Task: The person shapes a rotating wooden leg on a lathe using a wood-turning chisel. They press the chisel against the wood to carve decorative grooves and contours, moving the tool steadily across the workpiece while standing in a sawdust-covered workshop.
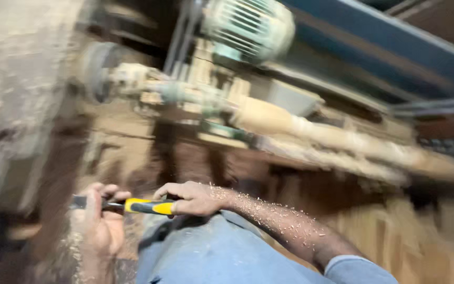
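Sawdust coats a dim workshop where a pale wooden spindle [311, 131] sits mounted on a lathe [132, 79], an electric motor [248, 26] above it. Well below the spindle, close to the body, a chisel [132, 205] lies between both hands: the right hand [193, 199] is closed around its yellow-and-black handle [151, 206], the left hand [98, 221] curled round the dark blade end. It looks stiff and fairly light, safest held by that rubbery handle.

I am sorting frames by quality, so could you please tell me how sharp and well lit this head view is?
Head view: motion blur smears the pale turned wooden spindle and the greenish ribbed motor; the yellow-and-black handled tool, held by the left hand and right hand, is sharper; lighting is dim and warm, without glare.
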